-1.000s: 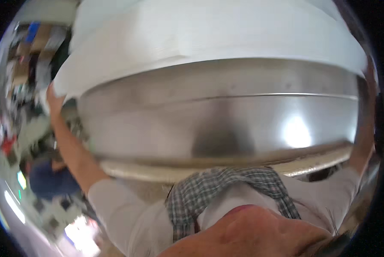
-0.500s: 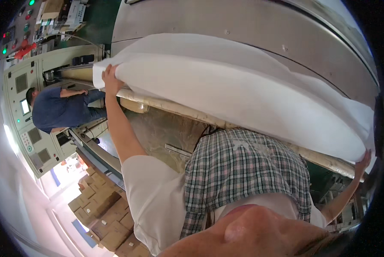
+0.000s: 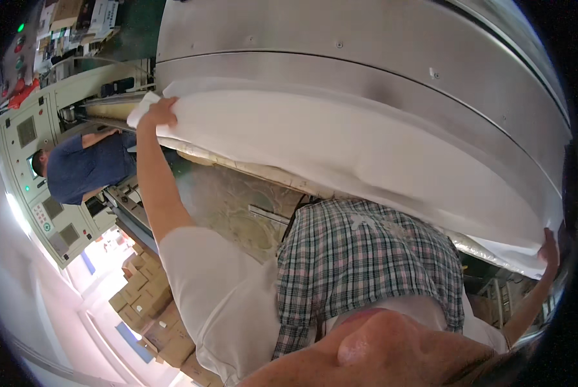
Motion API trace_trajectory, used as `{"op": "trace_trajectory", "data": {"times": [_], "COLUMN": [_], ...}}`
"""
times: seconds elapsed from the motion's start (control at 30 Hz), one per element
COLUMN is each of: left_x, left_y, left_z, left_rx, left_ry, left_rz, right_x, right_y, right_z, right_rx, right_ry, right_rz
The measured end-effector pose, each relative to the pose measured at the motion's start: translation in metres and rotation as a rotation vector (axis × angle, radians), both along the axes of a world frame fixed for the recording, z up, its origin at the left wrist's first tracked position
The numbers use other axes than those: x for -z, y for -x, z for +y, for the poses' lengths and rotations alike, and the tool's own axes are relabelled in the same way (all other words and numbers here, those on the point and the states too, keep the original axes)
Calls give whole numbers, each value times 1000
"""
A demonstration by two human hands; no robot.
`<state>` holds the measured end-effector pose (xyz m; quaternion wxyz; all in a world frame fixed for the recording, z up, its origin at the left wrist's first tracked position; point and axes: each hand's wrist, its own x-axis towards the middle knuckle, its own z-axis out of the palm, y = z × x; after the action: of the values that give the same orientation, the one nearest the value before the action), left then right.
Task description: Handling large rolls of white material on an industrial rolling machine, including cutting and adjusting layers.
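A wide white sheet of thin, soft material (image 3: 340,135) stretches in front of me between both hands. It lies along a long rail wrapped in shiny, yellowish covering (image 3: 263,171), and its lower edge hangs over that rail. Up at the left end, my left hand (image 3: 159,114) is closed on the sheet's corner, where the material bunches past my fingers. At the far right my right hand (image 3: 548,250) grips the other end of the sheet, partly cut off by the dark rim of the picture.
Behind the sheet rises a large metal machine housing (image 3: 366,71) with a seam and screws. On the left, a person in dark blue (image 3: 92,168) stands by a pale control cabinet (image 3: 24,138). Cardboard boxes (image 3: 147,290) are piled at lower left. My checked apron (image 3: 373,258) is close to the rail.
The sheet's raised back edge has come down, baring more of the metal housing. My left hand has shifted left with its corner, and my right hand slightly down. The other person has leaned left.
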<state>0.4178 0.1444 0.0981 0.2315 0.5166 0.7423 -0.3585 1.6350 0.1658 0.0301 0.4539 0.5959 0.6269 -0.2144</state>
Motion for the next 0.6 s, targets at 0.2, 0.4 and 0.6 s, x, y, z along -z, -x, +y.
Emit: {"op": "trace_trajectory", "data": {"times": [0.2, 0.4, 0.6], "left_x": [102, 76, 40], "left_y": [-12, -1, -60], "left_z": [96, 67, 40], "left_rx": [208, -198, -371], "left_ry": [-188, -520, -1250], "left_rz": [35, -353, -292], "right_x": [46, 5, 58], "right_y": [-11, 141, 75], "right_z": [104, 141, 170], "right_rx": [-233, -242, 9], "right_ry": [350, 861, 508], "right_rz": [-404, -390, -214]}}
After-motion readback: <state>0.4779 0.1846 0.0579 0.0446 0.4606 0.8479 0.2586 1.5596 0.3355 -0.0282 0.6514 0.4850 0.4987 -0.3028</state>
